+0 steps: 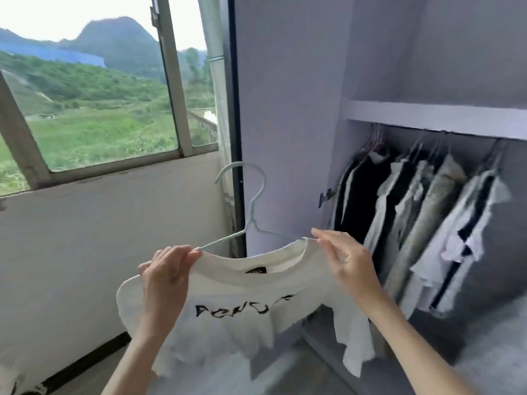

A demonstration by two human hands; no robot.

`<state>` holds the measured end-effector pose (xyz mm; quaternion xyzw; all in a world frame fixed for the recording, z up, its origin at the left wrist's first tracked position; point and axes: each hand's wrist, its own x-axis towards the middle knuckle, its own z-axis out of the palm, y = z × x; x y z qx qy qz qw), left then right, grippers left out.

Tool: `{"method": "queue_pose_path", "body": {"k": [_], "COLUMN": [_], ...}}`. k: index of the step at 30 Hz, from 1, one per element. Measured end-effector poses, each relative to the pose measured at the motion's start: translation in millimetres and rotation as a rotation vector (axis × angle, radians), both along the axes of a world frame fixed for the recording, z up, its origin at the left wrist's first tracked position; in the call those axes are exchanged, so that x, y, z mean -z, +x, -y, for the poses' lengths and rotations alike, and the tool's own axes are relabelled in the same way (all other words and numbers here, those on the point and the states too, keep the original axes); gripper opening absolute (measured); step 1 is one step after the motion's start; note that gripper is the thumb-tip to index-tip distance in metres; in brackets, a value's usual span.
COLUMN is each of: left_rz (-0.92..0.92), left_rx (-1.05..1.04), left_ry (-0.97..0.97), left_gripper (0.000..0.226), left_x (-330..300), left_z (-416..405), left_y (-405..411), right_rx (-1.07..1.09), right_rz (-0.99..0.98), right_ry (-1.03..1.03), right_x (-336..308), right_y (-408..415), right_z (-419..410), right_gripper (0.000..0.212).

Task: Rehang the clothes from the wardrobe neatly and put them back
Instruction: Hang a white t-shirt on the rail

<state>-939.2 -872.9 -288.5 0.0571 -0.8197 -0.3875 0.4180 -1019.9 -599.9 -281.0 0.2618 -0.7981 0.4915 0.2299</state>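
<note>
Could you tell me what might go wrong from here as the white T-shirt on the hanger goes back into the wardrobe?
The left hand and right hand only pinch the white T-shirt at its shoulders on the thin hanger, so a shoulder could slip off. The hanging clothes look crowded, so the hook may snag a neighbouring garment or crease the shirt.

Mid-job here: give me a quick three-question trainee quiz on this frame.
1. True or false: the white T-shirt is already on the wardrobe rail.
2. What does each hand pinch? A) the hanger's hook B) the shirt's shoulders at the hanger's ends C) the sleeves' hems
3. The hanger is pale ____.

Key:
1. False; the left hand and right hand hold it in front of the wardrobe, left of the hung clothes.
2. B
3. blue
</note>
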Motion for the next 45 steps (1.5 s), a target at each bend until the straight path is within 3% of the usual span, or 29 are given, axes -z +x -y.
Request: {"method": "queue_pose_path", "body": {"k": [3, 8, 10, 12, 16, 20, 26, 35, 45], "left_rz": [0.006, 0.065, 0.116, 0.186, 0.366, 0.337, 0.267, 0.110, -0.095], "left_rx": [0.124, 0.292, 0.331, 0.363, 0.519, 0.718, 0.825, 0.838, 0.807], "left_ry": [0.000, -0.053, -0.095, -0.123, -0.221, -0.379, -0.552, -0.742, -0.828], "left_gripper": [0.019, 0.014, 0.012, 0.010, 0.019, 0.044, 0.047, 0.046, 0.045], "left_x": [-8, -1, 12, 25, 48, 55, 55, 31, -24], "left_z": [-14, -48, -65, -83, -126, -166, -216, -299, -396], "left_y": [-23, -55, -66, -76, -88, -82, -91, -151, -231], "right_rx": [0.160, 0.370, 0.450, 0.500, 0.658, 0.928, 1.200, 1.198, 0.970], "right_rz": [-0.021, 0.026, 0.044, 0.096, 0.253, 0.463, 0.589, 0.553, 0.472], "right_ry": [0.170, 0.292, 0.334, 0.312, 0.228, 0.182, 0.075, -0.151, -0.206], "right_x": [4, 14, 23, 32, 50, 61, 79, 72, 36], "right_y": [5, 30, 50, 70, 100, 127, 135, 66, -36], "right_z": [-31, -76, -90, -99, -116, -138, -177, -237, -307], "right_gripper": [0.044, 0.019, 0.034, 0.046, 0.043, 0.046, 0.046, 0.036, 0.028]}}
